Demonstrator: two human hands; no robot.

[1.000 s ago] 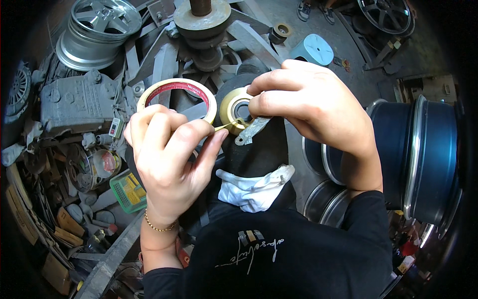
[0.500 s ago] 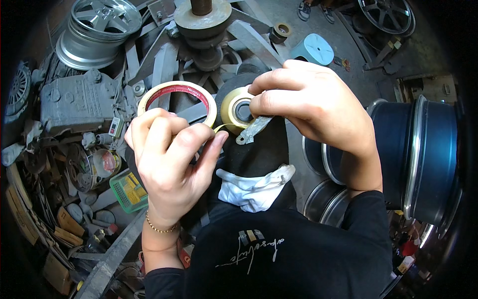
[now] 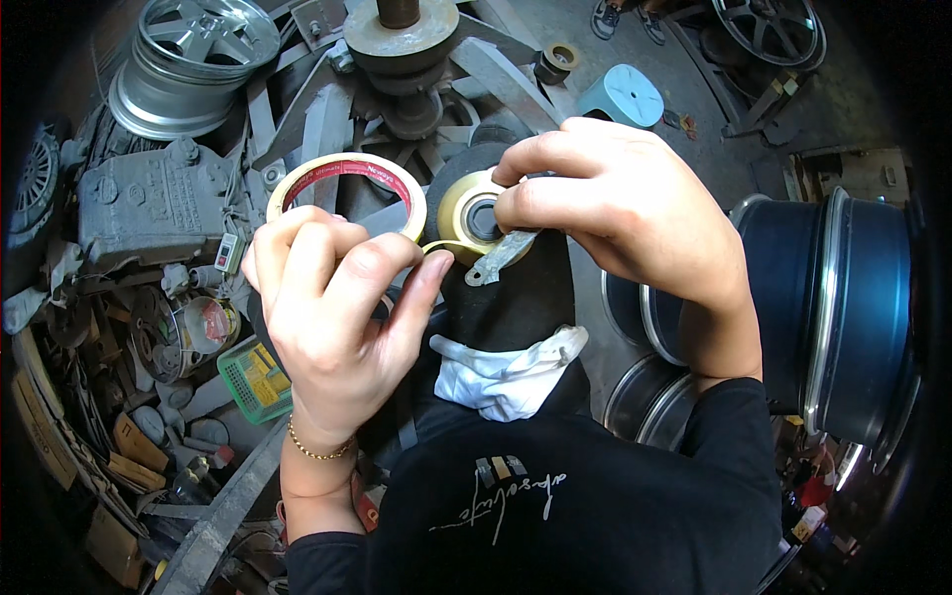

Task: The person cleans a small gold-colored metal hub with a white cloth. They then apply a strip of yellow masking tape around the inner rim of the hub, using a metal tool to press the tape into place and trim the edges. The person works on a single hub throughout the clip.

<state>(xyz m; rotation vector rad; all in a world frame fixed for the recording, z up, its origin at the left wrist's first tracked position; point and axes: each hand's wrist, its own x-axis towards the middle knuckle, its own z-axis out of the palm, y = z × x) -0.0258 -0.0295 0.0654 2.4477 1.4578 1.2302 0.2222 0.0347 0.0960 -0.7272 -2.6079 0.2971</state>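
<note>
My left hand (image 3: 332, 307) is closed round a roll of masking tape (image 3: 412, 188), cream outside with a red inner core. A narrow strip of tape runs from its thumb and fingertips to a small yellowish wheel (image 3: 458, 213) with a dark bearing-like centre. My right hand (image 3: 605, 193) grips that wheel from the right, fingers over its top and face. A flat grey metal piece with a hole (image 3: 496, 263) sticks out below the wheel, under my right fingers. White crumpled cloth (image 3: 511, 377) lies on my lap below the hands.
Silver wheel rims (image 3: 193, 69) stand at the far left, near a grey metal casing (image 3: 149, 208). A machine with a round plate (image 3: 402, 35) is straight ahead. Beyond sit a dark tape roll (image 3: 557, 61) and a light blue stool (image 3: 623, 96). Large blue rims (image 3: 863, 317) stand at right.
My left hand and the masking tape have shifted slightly left and up. The metal piece has tilted a little to the left; the right hand has hardly moved.
</note>
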